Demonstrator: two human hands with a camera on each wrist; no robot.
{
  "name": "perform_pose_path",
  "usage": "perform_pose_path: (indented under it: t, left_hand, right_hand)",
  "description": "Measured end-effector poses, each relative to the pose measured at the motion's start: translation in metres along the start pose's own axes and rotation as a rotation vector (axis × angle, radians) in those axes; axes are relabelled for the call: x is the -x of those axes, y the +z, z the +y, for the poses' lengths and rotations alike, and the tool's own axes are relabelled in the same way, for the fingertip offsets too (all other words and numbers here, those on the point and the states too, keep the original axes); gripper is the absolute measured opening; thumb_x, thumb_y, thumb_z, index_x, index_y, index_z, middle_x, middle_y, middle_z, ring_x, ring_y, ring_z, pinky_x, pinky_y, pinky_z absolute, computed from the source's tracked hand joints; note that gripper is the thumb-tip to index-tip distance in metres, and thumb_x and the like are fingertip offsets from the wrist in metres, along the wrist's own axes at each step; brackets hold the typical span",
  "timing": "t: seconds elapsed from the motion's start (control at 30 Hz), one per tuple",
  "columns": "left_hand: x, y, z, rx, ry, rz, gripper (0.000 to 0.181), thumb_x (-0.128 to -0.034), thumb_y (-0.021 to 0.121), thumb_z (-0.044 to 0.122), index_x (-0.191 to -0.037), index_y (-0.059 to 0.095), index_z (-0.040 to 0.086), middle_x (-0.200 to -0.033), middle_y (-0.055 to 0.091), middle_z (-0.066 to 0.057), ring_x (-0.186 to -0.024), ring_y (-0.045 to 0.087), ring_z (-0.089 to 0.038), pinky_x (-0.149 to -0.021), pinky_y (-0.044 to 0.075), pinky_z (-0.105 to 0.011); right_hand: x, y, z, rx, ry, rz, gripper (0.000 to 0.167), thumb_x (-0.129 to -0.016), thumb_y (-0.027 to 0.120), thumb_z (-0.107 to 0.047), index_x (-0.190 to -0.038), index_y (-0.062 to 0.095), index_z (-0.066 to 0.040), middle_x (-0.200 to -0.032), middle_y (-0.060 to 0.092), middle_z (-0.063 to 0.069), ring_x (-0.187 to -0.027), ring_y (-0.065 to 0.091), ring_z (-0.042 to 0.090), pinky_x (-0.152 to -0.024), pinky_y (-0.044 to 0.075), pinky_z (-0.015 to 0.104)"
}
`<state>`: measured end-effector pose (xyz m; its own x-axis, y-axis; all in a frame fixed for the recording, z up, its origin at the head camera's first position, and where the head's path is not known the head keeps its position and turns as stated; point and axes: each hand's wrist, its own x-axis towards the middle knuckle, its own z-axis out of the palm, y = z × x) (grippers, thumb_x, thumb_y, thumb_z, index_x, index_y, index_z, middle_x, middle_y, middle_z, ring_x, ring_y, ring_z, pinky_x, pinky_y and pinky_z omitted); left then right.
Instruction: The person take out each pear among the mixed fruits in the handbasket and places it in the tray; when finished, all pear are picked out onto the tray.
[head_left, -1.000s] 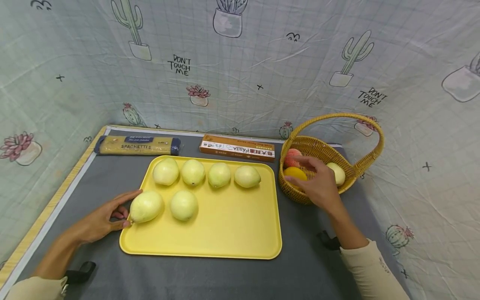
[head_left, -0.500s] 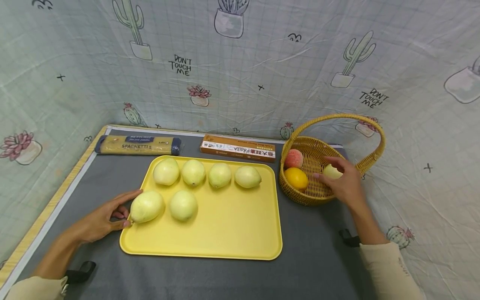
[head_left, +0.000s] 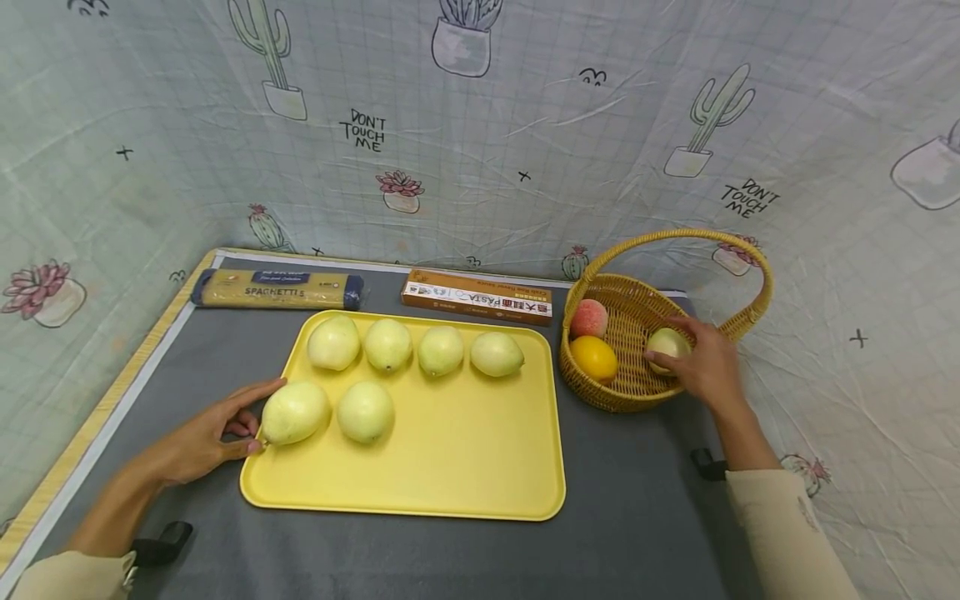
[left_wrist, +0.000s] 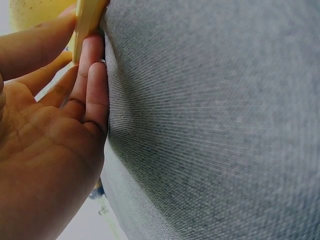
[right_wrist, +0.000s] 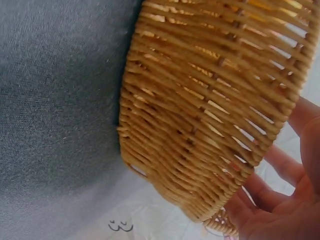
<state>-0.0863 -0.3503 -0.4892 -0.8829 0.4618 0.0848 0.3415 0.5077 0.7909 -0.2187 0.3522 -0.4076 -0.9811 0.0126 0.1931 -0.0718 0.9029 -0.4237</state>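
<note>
In the head view my left hand (head_left: 206, 433) grips the left rim of a yellow tray (head_left: 450, 467); the left wrist view shows the thumb and fingers on opposite sides of the tray's edge. A large pale green fruit (head_left: 295, 413) lies right beside that hand, with several similar fruits, such as the round one (head_left: 365, 412), on the tray. Inside the wicker basket (head_left: 626, 400) at right, my right hand (head_left: 708, 358) holds a pale green fruit (head_left: 667, 348) between thumb and fingers. A red peach (head_left: 589, 318) and a yellow-orange fruit (head_left: 594, 360) sit at the basket's left side.
Behind the tray lie a spaghetti packet (head_left: 279, 289) and a brown pasta box (head_left: 476, 297). The basket's tall handle (head_left: 678, 233) arches over its opening. A cactus-print cloth (head_left: 480, 142) hangs around the grey table (head_left: 637, 517).
My right hand has moved rightward inside the basket, away from the peach and yellow-orange fruit, to the pale green fruit, which it now holds. My left hand has stayed at the tray's rim.
</note>
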Motion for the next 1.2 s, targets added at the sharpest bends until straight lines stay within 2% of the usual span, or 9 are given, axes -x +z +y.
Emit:
perform_pose_path:
  t: [0.23,0.4,0.67,0.8,0.97,1.2]
  left_hand:
    - [0.0,0.0,0.001,-0.004,-0.001,-0.003,0.09,-0.0919,0.077,-0.003,-0.168,0.029,0.005,-0.132,0.045,0.02,-0.087,0.056,-0.013,-0.081,0.05,-0.019]
    - [0.0,0.001,0.002,-0.009,-0.005,0.0,0.091,-0.0917,0.078,-0.003,-0.168,0.029,0.005,-0.135,0.043,0.022,-0.087,0.056,-0.012,-0.081,0.05,-0.019]
    - [0.0,0.001,0.001,-0.004,-0.014,-0.002,0.09,-0.0921,0.078,-0.002,-0.168,0.029,0.005,-0.134,0.044,0.022,-0.087,0.056,-0.012,-0.082,0.05,-0.019]
    - [0.0,0.0,0.001,0.002,-0.018,-0.008,0.09,-0.0927,0.077,-0.002,-0.168,0.028,0.005,-0.128,0.047,0.015,-0.087,0.055,-0.013,-0.082,0.05,-0.019]
    - [0.0,0.0,0.0,0.009,-0.015,-0.013,0.09,-0.0931,0.076,-0.002,-0.168,0.028,0.005,-0.121,0.049,0.009,-0.087,0.055,-0.014,-0.082,0.05,-0.02]
    - [0.001,0.0,0.0,0.009,-0.02,-0.008,0.089,-0.0934,0.076,-0.001,-0.168,0.028,0.005,-0.129,0.046,0.016,-0.088,0.055,-0.013,-0.082,0.05,-0.019]
  right_hand:
    - [-0.006,0.006,0.009,0.063,0.003,-0.034,0.069,-0.086,0.091,-0.027,-0.142,0.062,0.003,-0.131,0.063,0.036,-0.116,0.057,0.055,-0.096,0.041,0.066]
    - [-0.008,0.011,0.014,0.078,-0.039,-0.031,0.07,-0.08,0.094,-0.023,-0.136,0.064,0.006,-0.123,0.065,0.038,-0.108,0.06,0.055,-0.09,0.042,0.066]
    - [-0.007,0.013,0.012,0.08,-0.054,-0.019,0.064,-0.078,0.094,-0.015,-0.132,0.066,0.008,-0.121,0.065,0.04,-0.107,0.06,0.056,-0.087,0.043,0.066]
    - [-0.006,0.013,0.011,0.076,-0.047,-0.012,0.064,-0.079,0.094,-0.015,-0.132,0.066,0.007,-0.123,0.065,0.04,-0.108,0.059,0.057,-0.087,0.042,0.066]
    - [-0.005,0.012,0.006,0.047,-0.036,-0.002,0.067,-0.081,0.093,-0.016,-0.137,0.064,0.007,-0.13,0.064,0.038,-0.114,0.059,0.057,-0.091,0.04,0.066]
    - [0.001,0.001,-0.016,-0.059,-0.019,0.028,0.07,-0.085,0.092,-0.019,-0.145,0.062,0.002,-0.133,0.065,0.034,-0.116,0.06,0.052,-0.094,0.044,0.064]
